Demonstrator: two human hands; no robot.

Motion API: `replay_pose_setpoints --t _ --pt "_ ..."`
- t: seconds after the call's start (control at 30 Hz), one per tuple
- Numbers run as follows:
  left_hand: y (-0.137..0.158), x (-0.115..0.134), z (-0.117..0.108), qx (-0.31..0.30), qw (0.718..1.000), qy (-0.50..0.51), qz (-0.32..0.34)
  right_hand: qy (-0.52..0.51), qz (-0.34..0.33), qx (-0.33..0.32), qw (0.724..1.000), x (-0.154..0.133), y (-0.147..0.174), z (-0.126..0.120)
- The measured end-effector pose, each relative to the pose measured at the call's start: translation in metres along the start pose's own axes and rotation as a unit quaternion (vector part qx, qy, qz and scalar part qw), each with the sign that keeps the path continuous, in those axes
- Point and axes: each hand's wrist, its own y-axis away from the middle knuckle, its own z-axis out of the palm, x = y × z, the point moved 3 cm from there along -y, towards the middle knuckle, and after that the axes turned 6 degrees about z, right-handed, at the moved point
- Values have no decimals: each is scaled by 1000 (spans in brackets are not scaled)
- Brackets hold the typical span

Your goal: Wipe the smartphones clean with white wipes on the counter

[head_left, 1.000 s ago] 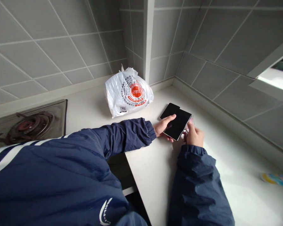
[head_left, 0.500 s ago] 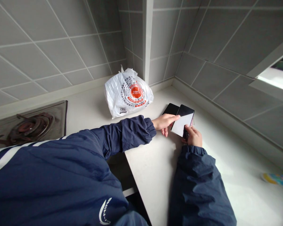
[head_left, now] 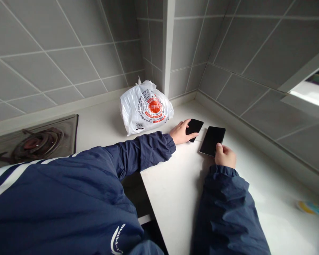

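Note:
Two dark, glossy smartphones are at the counter's inner corner. My left hand grips the left smartphone, thumb along its near edge and fingers on its far side; that phone seems to rest on the counter. With my right hand I hold the right smartphone at its lower right corner, thumb on top and the other fingers hidden beneath. Its screen is black and tilts slightly toward me. A narrow gap separates the two phones.
A white printed plastic bag stands behind my left forearm. To the left lies a gas stove. Grey tiled walls bound the white counter. A colourful packet lies at the far right, blurred.
The right smartphone has moved right, off the left one, and its bright reflection is gone. My left hand has left the right phone and now grips the left one.

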Motion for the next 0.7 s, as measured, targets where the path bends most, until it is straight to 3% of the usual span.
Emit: replay_pose_setpoints --t 0.3,0.7 --pt "6 1 -3 -44 993 -97 -41 91 -36 51 994 -13 -3 8" --pt "-17 -22 -7 -109 991 10 -76 61 -95 133 985 -9 15 19"
